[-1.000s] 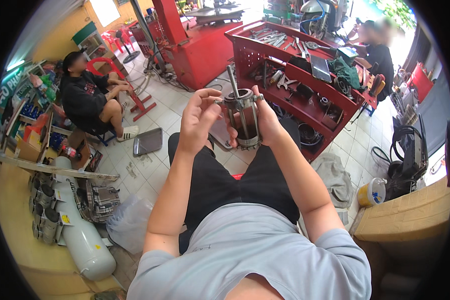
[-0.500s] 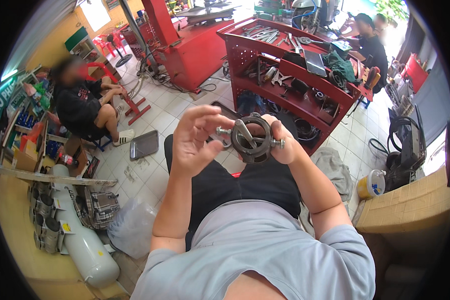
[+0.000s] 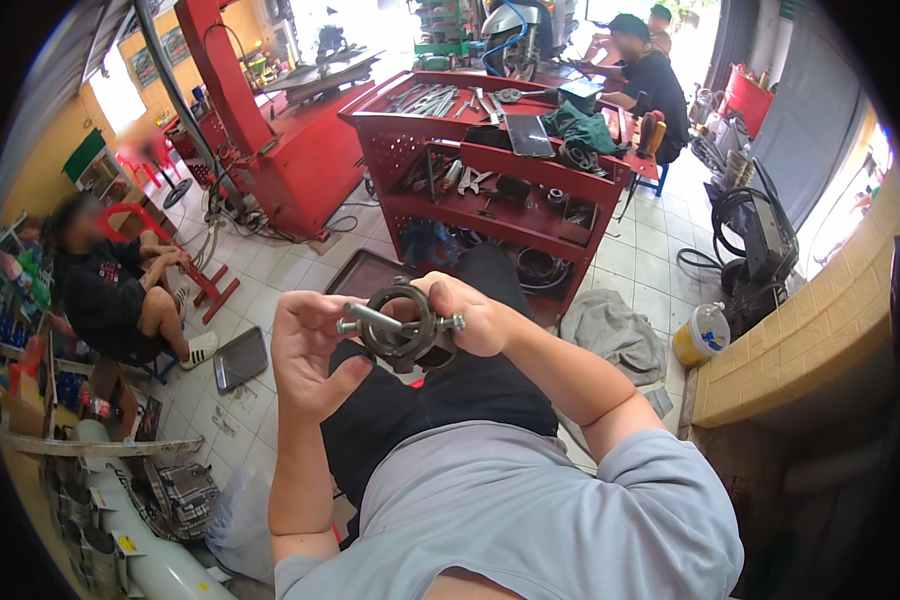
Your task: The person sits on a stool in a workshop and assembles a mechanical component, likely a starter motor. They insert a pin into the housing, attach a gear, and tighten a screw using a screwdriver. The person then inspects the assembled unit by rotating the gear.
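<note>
A dark metal ring with side bolts [image 3: 440, 357] is held in front of my lap. My right hand [image 3: 475, 318] grips its right side, with the fingers behind it and the thumb near the bolt there. A slim grey metal rod [image 3: 373, 318] lies across the ring's opening, its end toward my left hand. My left hand [image 3: 310, 350] is by the ring's left bolt. Its fingers are bent close to the bolt and rod, and its thumb stands apart below. Whether those fingertips touch the metal is hard to tell.
A red tool cart [image 3: 490, 220] with wrenches stands ahead. Dark trays lie on the tiles, one beyond my hands and another tray [image 3: 240, 359] to the left. A seated person [image 3: 120, 290] is at left. A yellow-white bucket [image 3: 701, 335] and grey cloth [image 3: 620, 335] are at right.
Both hands and the ring have shifted left and lower in view as the view turned. The ring has tilted, and the rod now points more to the left.
</note>
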### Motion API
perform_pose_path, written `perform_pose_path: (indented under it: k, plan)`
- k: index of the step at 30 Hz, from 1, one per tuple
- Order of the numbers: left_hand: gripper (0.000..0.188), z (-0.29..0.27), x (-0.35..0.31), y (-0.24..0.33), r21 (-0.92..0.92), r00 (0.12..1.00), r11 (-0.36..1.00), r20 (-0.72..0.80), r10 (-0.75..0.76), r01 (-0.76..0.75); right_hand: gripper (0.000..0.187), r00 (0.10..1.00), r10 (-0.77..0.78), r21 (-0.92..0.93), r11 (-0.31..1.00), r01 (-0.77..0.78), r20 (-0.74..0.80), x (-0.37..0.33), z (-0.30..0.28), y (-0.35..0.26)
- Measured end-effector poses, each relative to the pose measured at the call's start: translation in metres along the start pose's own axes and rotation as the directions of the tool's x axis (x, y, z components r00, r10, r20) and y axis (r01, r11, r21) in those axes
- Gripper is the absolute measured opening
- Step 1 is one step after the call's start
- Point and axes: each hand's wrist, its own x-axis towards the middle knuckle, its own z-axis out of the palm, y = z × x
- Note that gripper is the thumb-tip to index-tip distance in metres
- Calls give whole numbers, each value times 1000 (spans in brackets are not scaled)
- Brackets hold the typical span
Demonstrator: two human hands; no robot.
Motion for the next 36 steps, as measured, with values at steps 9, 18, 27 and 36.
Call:
perform_pose_path:
  k: [9,18,27,36]
  plan:
    - [17,-7,-5,3,123,996,989,46,72,-77,76,996,38,-60,998,-33,80,-5,1,-9]
    - [24,9,5,7,82,992,995,-111,65,-56,81,999,23,2,1000,-23,-40,-4,1,-5]
    - [25,-20,0,17,352,998,934,-15,-65,66,83,997,74,-229,971,-65,30,-2,-5,-4]
    - [23,-30,1,10,328,980,940,141,-142,89,88,996,85,-109,991,-84,6,-3,-1,-9]
